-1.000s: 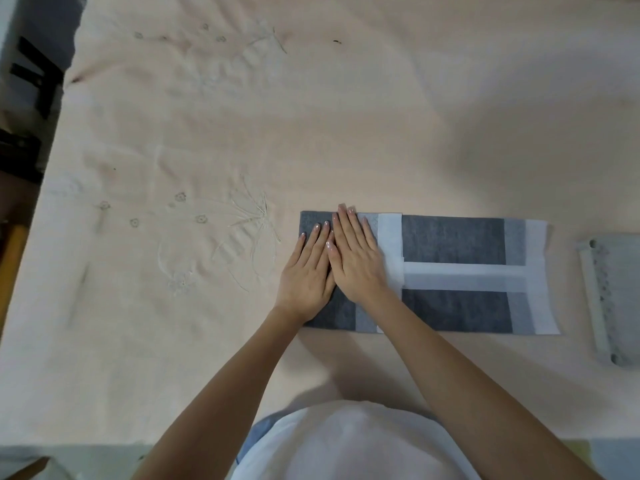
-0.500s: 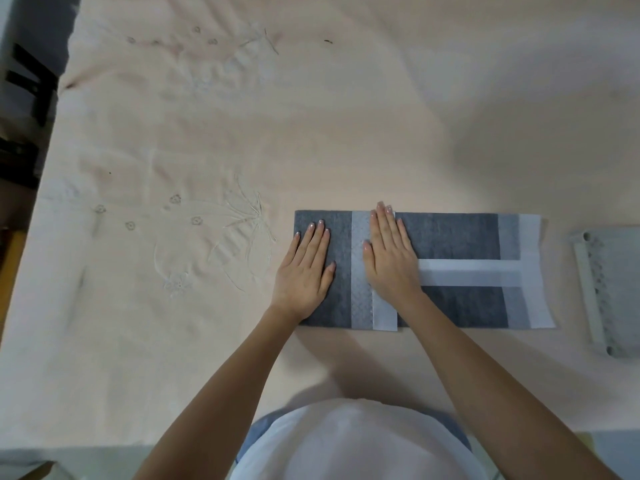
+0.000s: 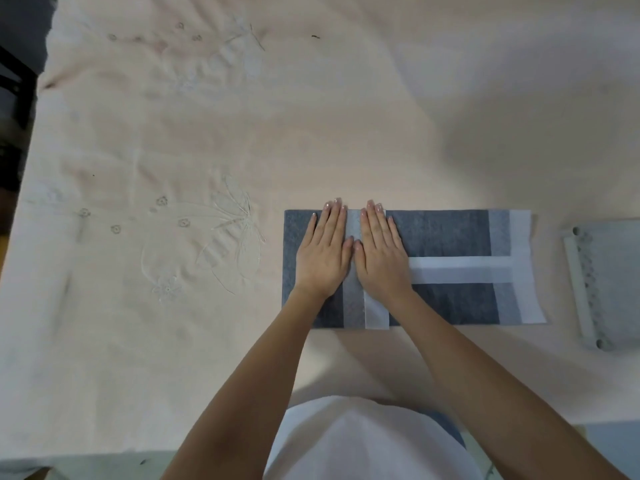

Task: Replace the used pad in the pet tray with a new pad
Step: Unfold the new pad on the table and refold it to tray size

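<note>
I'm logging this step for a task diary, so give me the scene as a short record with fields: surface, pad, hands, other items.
surface: pale pink embroidered tablecloth
pad: folded grey rectangular pad with white strips, lying flat on the cloth
left hand: left hand flat on the pad's left part, fingers straight
right hand: right hand flat beside it, thumbs nearly touching
other items: pale grey plastic tray at the right edge, apart from the pad

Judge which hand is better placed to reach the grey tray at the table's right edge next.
The right hand, probably. Both hands lie flat on the folded grey-and-white pad, the left hand nearer its left end. The grey plastic tray lies beyond the pad's right end, on the right hand's side.
</note>
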`<move>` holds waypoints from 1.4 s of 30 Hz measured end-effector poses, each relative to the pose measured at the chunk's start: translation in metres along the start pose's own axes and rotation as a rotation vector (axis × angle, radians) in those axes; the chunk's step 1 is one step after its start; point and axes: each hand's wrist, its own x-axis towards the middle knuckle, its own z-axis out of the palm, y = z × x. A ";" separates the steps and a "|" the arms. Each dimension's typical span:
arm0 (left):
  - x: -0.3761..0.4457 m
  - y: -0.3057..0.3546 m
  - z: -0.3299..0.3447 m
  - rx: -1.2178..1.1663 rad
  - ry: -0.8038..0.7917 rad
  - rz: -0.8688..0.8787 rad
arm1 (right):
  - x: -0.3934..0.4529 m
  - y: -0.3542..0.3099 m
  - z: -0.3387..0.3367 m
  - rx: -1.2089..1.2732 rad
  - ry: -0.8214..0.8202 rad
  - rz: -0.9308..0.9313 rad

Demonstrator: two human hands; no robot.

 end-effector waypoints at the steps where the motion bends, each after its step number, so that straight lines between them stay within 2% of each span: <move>1: -0.001 -0.003 0.000 0.004 0.012 -0.020 | 0.000 0.000 0.000 0.008 0.007 0.000; 8: -0.023 -0.042 -0.013 0.029 0.063 -0.214 | -0.001 0.001 0.001 0.018 0.028 -0.012; 14: -0.050 -0.055 -0.023 0.064 0.100 -0.151 | -0.009 -0.007 -0.011 0.015 0.045 0.001; 17: -0.081 -0.043 -0.017 0.067 0.102 -0.051 | -0.036 -0.038 -0.006 0.019 0.068 -0.104; 21: -0.096 -0.034 -0.008 0.030 0.073 -0.112 | -0.068 -0.059 0.011 -0.041 -0.053 -0.225; 28: -0.096 -0.029 -0.017 -0.002 0.084 -0.174 | -0.074 -0.027 0.005 -0.056 -0.102 -0.150; 33: -0.090 -0.024 -0.030 -0.145 0.179 -0.394 | -0.094 0.003 -0.004 -0.042 -0.104 -0.097; 37: -0.080 -0.028 -0.035 -0.428 0.025 -0.678 | -0.095 0.003 -0.008 -0.037 -0.107 -0.079; 39: -0.074 -0.033 -0.036 -0.530 -0.068 -0.702 | -0.094 0.002 -0.010 -0.031 -0.100 -0.077; 42: -0.069 -0.042 -0.037 -0.661 -0.058 -0.670 | -0.094 0.000 -0.011 -0.029 -0.093 -0.084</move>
